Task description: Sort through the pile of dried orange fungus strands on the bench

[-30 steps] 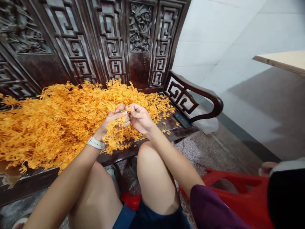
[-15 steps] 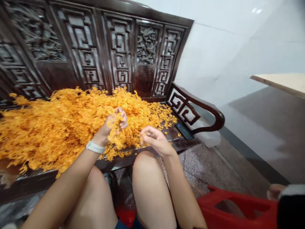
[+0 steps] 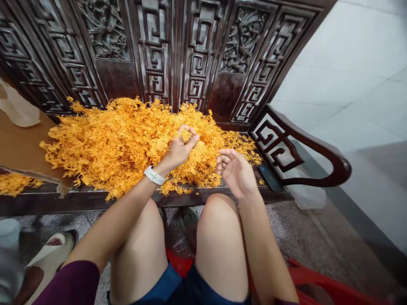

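A large heap of orange, curly, flower-like pieces (image 3: 121,140) lies on the dark wooden bench (image 3: 95,199). Over its right part is my left hand (image 3: 182,146), with a pale watch band on the wrist. Its thumb and index finger curve together in a ring, and orange shows between and behind them; what they pinch is too small to make out. To the right, my right hand (image 3: 237,169) hovers in front of the heap's right edge, palm partly turned up and fingers loosely bent apart, with nothing visible in it.
Cardboard (image 3: 25,144) with a pale bag on it lies left. A dark phone (image 3: 270,178) rests beside the carved armrest (image 3: 333,165). A plastic bag (image 3: 307,192) is beyond the bench end, a red stool (image 3: 314,279) lower right, another person's foot (image 3: 54,250) lower left.
The view has swung left and down. The orange piece that hung from my left hand no longer shows there. My right hand has loosened from its pinch, and its fingers are further apart.
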`<state>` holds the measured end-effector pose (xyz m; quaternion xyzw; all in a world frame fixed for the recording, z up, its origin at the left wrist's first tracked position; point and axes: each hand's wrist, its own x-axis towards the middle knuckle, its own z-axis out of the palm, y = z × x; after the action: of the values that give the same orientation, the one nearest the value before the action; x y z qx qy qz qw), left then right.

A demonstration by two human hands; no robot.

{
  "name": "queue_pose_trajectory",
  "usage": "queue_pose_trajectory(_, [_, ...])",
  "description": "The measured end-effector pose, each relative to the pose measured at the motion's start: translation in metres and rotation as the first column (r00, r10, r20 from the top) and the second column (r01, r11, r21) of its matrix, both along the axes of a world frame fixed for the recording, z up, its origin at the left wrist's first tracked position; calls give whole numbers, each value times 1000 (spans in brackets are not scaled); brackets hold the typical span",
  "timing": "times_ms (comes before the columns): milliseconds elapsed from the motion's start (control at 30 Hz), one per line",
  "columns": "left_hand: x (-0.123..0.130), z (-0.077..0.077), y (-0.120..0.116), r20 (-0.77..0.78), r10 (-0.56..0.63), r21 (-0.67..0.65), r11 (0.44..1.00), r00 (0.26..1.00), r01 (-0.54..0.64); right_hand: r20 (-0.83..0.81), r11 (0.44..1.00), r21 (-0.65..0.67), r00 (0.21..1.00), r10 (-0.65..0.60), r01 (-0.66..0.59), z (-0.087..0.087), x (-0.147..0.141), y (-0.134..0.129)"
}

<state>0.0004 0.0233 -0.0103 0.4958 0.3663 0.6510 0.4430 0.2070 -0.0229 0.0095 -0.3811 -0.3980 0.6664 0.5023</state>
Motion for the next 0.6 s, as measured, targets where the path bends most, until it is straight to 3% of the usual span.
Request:
queue_pose_trajectory(100, [2,2,-8,-113,0,104,995,994,12,214,990,117,976,48,-74,17,-29,0])
queue_pose_trajectory(200, [4,7,-16,-99,-108,134,984,989,121,310,971,192,948,75,-139,20,-43,6])
queue_pose_trajectory(267, [5,9,-18,-51,-159,131,978,986,165,284,966,223,957,66,-132,17,-44,10])
queue_pose_trajectory(400, [6,6,-14,-18,-199,67,977,980,200,195,961,276,978,-71,14,8,-37,12])
queue_pose_trajectory(600, [3,5,-12,-202,-207,-14,978,957,208,68,898,408,976,-207,162,1,-30,15])
